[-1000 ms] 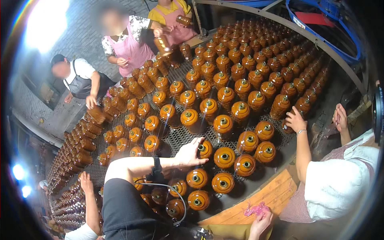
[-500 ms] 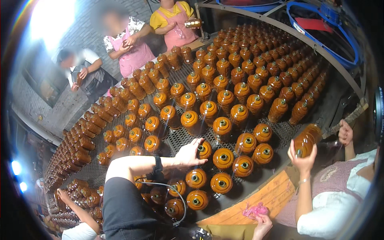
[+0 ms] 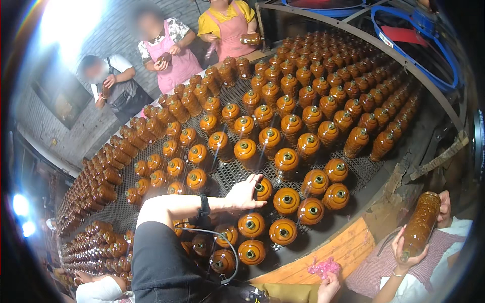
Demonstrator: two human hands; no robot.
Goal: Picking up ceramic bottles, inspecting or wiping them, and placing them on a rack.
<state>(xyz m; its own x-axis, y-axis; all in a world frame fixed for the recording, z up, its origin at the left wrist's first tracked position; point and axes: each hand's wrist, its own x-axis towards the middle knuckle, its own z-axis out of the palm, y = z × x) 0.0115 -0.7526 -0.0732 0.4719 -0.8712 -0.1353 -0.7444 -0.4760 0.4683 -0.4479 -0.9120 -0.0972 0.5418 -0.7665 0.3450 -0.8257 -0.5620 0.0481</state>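
Several amber plastic bottles with orange caps stand in rows on a black metal mesh table (image 3: pixel 230 174). My left hand (image 3: pixel 243 193) reaches in from the lower left, black sleeve and dark wristband on the arm. Its fingers curl around the shoulder of one amber bottle (image 3: pixel 263 190) in the near rows, with more bottles (image 3: pixel 286 200) right beside it. My right hand (image 3: pixel 329 287) shows only partly at the bottom edge, on a wooden board (image 3: pixel 348 245). Its fingertips are at a crumpled pink scrap (image 3: pixel 323 266); its grip is unclear.
A co-worker at the lower right holds a tall amber bottle (image 3: pixel 422 224) in both hands. Three people stand along the far side, each handling a bottle (image 3: pixel 251 38). A curved metal rail (image 3: pixel 384 53) and blue hoops (image 3: pixel 429 45) border the far right.
The co-worker on the right has picked up a bottle and brought it down in front of them. The people at the far side have shifted. My left hand stays on the same bottle.
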